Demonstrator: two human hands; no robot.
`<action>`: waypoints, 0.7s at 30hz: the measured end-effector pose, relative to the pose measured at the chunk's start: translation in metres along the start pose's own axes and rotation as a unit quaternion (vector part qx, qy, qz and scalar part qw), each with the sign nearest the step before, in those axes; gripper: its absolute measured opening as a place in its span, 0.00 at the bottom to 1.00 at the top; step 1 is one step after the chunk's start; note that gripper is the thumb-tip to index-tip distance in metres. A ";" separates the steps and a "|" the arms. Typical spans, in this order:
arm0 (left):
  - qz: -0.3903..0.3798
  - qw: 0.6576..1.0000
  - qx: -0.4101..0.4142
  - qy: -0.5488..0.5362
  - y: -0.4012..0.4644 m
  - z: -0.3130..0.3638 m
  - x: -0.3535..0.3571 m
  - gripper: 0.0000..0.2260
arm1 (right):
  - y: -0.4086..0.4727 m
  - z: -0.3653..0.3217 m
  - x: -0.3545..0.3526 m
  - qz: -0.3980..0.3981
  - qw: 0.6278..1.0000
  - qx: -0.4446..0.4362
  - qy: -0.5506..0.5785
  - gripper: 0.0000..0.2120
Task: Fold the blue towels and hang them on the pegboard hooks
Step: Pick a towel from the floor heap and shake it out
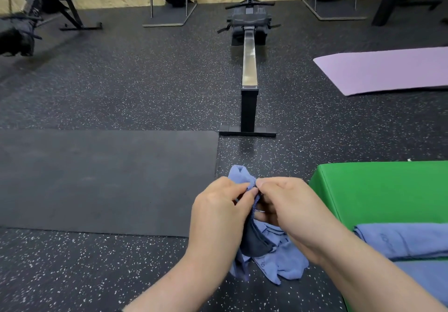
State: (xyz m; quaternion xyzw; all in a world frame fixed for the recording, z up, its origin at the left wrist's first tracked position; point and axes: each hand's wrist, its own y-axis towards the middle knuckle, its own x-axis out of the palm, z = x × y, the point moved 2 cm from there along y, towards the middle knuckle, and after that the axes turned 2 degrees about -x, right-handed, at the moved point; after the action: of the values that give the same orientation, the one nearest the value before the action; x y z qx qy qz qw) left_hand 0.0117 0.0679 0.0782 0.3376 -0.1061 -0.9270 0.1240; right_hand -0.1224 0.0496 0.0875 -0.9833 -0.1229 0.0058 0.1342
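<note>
Your left hand (219,211) and your right hand (286,205) meet in front of you, and both pinch the same blue towel (278,260) at its upper edge, fingertips nearly touching each other. Each grip is closed on the cloth, thumb against forefinger, with a bunched corner poking up above the knuckles and the rest of the towel hanging crumpled below your wrists, over the speckled floor (121,74). A darker fold shows inside the hanging part. To your right, a second blue towel (407,241) lies folded on the green pad (378,190), well apart from the 1 you hold. A black mat (97,180) lies flat on the floor to your left, and a purple mat (383,69) lies farther off on the right. Straight ahead stands a rowing machine (249,69), its rail running toward you, with more of them along the wooden wall
</note>
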 end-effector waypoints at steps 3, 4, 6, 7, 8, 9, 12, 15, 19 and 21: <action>-0.060 0.998 0.005 0.003 -0.003 0.003 0.002 0.07 | -0.002 0.000 0.001 0.005 1.000 0.001 0.031 0.20; -0.096 0.995 0.001 -0.005 -0.004 0.005 0.003 0.07 | -0.002 0.001 0.000 0.003 0.999 0.002 0.039 0.19; -0.166 0.986 -0.013 -0.027 -0.005 0.009 0.001 0.10 | 0.001 0.001 -0.005 0.006 1.000 -0.008 0.012 0.15; -0.187 0.981 -0.018 -0.038 -0.004 0.011 -0.001 0.12 | 0.004 0.002 -0.009 0.014 1.000 -0.015 -0.023 0.13; -0.193 0.980 -0.025 -0.050 -0.003 0.013 -0.005 0.14 | 0.006 0.003 -0.014 0.027 0.997 -0.024 -0.071 0.10; -0.182 0.981 -0.039 -0.060 -0.001 0.013 -0.010 0.14 | 0.007 0.000 -0.016 0.040 0.992 -0.034 -0.117 0.08; -0.126 0.989 -0.060 -0.046 0.012 0.002 -0.025 0.10 | 0.007 -0.008 -0.020 0.048 0.971 -0.062 -0.225 0.11; -0.146 0.987 0.027 0.052 0.026 -0.010 -0.039 0.12 | 0.002 -0.021 -0.020 0.030 0.952 -0.087 -0.293 0.13; -0.225 0.960 0.071 0.152 0.028 -0.020 -0.049 0.12 | -0.005 -0.030 -0.021 0.017 0.937 -0.113 -0.330 0.12; -0.257 0.947 0.075 0.176 0.023 -0.019 -0.051 0.12 | -0.010 -0.034 -0.022 0.009 0.934 -0.126 -0.335 0.13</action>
State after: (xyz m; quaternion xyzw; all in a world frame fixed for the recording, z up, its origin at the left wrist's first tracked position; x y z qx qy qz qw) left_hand 0.0656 0.0594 0.1008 0.5198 -0.0610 -0.8426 -0.1270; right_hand -0.1449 0.0440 0.1227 -0.9341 -0.1517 0.3206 -0.0401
